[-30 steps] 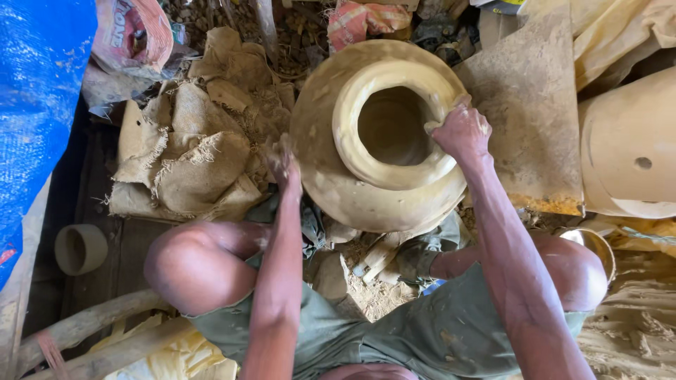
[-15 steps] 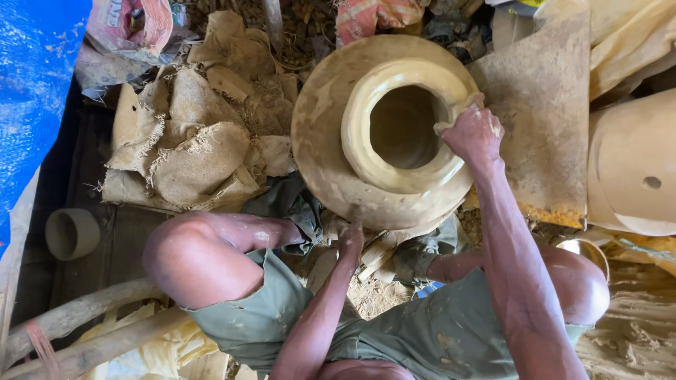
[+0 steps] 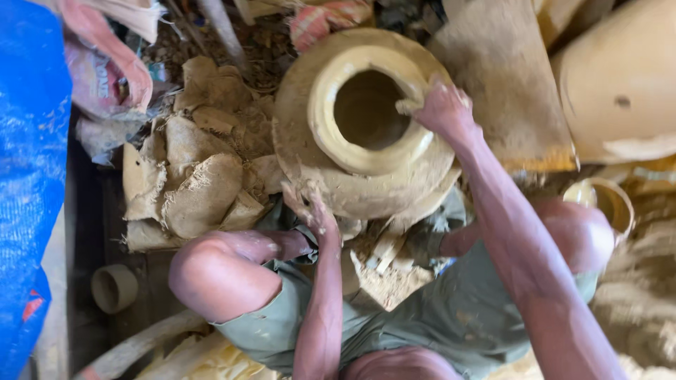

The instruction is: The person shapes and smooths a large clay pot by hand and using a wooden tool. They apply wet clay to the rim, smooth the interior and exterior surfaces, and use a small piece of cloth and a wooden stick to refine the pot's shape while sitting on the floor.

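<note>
**Two hands on one wet clay pot**

The right hand (image 3: 443, 109) rests on the thick rim of the clay pot (image 3: 366, 141), on the side nearest the board, fingers curled over the lip and pinching it, the arm stretched long and nearly straight from the lower right. The left hand (image 3: 306, 204) sits low at the pot's near shoulder, fingers spread and loose, clay-smeared, touching the wall without gripping; its forearm rises straight up from the bottom of the view. The one pot stands between the person's two bare knees, mouth open upward, on the ground just beyond the lap.

Left of the pot lies one heap of crumpled burlap sacks (image 3: 197, 183), dusted with dry clay. Beyond it, at the top left, a pink-and-white printed plastic bag (image 3: 105, 70) lies bunched up, its print too creased to make out. One blue tarpaulin (image 3: 28, 190) runs down the whole left edge. One small clay cup (image 3: 114, 287) lies on its side on the dark floor near the left knee. Right of the pot a flat clay-coated board (image 3: 503, 91) leans, and past it one large pale pot (image 3: 620, 84) fills the top right corner. One small bowl (image 3: 609, 200) sits by the right knee.
</note>
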